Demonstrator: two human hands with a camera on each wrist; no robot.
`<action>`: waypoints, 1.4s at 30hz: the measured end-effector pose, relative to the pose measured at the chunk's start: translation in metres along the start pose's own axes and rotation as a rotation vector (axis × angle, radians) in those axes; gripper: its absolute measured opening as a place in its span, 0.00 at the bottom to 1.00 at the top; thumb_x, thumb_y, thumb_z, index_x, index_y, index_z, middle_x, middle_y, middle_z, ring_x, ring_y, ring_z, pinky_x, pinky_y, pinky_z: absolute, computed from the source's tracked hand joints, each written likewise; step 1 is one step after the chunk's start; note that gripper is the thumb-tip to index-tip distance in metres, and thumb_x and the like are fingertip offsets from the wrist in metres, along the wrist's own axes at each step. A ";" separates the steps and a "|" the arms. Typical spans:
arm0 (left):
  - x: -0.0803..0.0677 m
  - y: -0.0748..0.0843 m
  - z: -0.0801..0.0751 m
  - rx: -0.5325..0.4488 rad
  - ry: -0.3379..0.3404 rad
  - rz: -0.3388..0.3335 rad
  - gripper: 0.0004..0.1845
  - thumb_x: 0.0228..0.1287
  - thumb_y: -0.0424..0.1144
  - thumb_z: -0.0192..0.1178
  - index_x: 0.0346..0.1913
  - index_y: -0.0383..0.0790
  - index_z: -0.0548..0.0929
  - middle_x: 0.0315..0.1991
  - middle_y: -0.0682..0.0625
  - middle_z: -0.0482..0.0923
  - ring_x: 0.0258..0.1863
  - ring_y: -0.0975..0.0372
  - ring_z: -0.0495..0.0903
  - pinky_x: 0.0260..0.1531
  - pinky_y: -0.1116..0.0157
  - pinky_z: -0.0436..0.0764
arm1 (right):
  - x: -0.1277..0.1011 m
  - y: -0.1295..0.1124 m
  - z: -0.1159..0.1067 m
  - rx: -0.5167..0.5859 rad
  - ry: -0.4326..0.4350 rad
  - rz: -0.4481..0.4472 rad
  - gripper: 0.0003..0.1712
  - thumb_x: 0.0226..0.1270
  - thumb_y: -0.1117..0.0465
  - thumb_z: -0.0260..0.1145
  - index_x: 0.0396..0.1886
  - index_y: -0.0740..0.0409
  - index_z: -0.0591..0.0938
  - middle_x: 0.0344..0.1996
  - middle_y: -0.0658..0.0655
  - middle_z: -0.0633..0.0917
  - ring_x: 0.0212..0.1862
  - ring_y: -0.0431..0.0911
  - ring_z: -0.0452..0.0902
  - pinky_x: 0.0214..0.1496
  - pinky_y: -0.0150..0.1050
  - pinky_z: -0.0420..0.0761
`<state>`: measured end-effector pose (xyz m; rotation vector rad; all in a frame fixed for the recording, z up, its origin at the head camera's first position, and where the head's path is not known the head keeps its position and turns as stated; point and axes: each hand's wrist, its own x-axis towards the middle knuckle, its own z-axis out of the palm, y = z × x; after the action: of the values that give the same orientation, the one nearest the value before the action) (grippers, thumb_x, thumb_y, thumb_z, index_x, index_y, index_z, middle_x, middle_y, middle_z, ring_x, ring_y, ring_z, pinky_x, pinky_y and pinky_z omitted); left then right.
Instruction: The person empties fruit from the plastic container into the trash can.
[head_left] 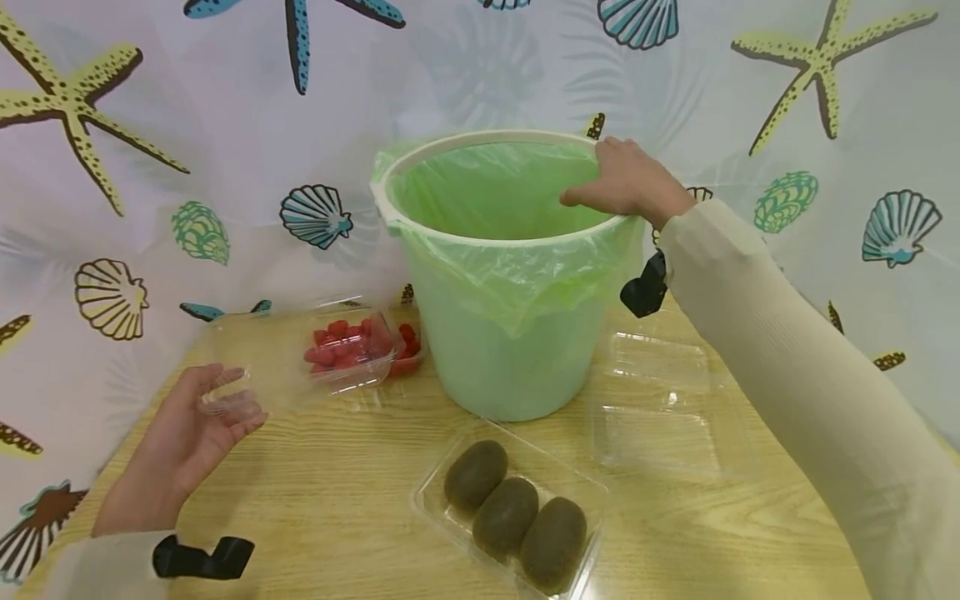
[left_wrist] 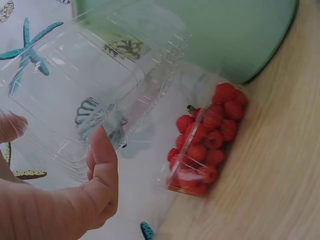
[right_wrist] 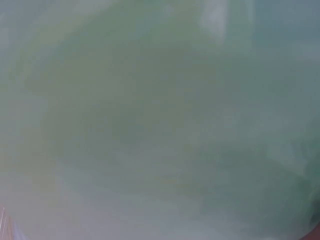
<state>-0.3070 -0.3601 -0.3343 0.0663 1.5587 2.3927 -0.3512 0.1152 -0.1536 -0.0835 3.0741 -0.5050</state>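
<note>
A clear plastic container (left_wrist: 65,85) is held by its edge in my left hand (head_left: 198,433), thumb and fingers on either side of it. Just beyond, raspberries (head_left: 352,343) sit in a clear box, partly seen through the held plastic. My right hand (head_left: 626,183) grips the right side of the rim of a green trash bin (head_left: 510,358), its thumb reaching over the opening. A pale green liner bag (head_left: 517,287) is folded over that rim. The right wrist view shows only blurred green close up.
In front of the bin, three kiwis (head_left: 506,514) lie in a clear tray (head_left: 431,500). To the bin's right is a clear plastic container (head_left: 660,437) on the wooden table (head_left: 322,517). A curtain (head_left: 247,142) printed with shells and starfish hangs right behind.
</note>
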 end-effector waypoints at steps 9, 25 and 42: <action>0.002 -0.019 0.002 0.049 0.045 -0.070 0.11 0.74 0.49 0.42 0.47 0.48 0.72 0.53 0.44 0.54 0.34 0.63 0.76 0.42 0.65 0.82 | 0.000 -0.002 -0.001 0.001 0.001 0.005 0.51 0.66 0.42 0.54 0.75 0.66 0.42 0.76 0.65 0.41 0.76 0.60 0.34 0.75 0.57 0.47; -0.007 -0.049 -0.001 0.112 0.045 -0.151 0.10 0.74 0.49 0.43 0.44 0.57 0.76 0.44 0.49 0.68 0.43 0.63 0.76 0.44 0.65 0.82 | -0.001 -0.002 -0.002 0.023 0.006 0.008 0.51 0.65 0.43 0.54 0.75 0.67 0.43 0.75 0.67 0.44 0.76 0.61 0.39 0.74 0.57 0.51; -0.010 -0.075 0.006 0.133 0.084 -0.221 0.09 0.75 0.46 0.42 0.50 0.51 0.70 0.44 0.49 0.72 0.41 0.63 0.79 0.49 0.60 0.82 | -0.001 -0.002 -0.002 0.033 -0.005 0.011 0.52 0.66 0.43 0.54 0.75 0.65 0.40 0.76 0.64 0.39 0.76 0.60 0.33 0.75 0.57 0.47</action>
<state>-0.2805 -0.3294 -0.3982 -0.1724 1.6667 2.1459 -0.3500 0.1142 -0.1514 -0.0666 3.0585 -0.5537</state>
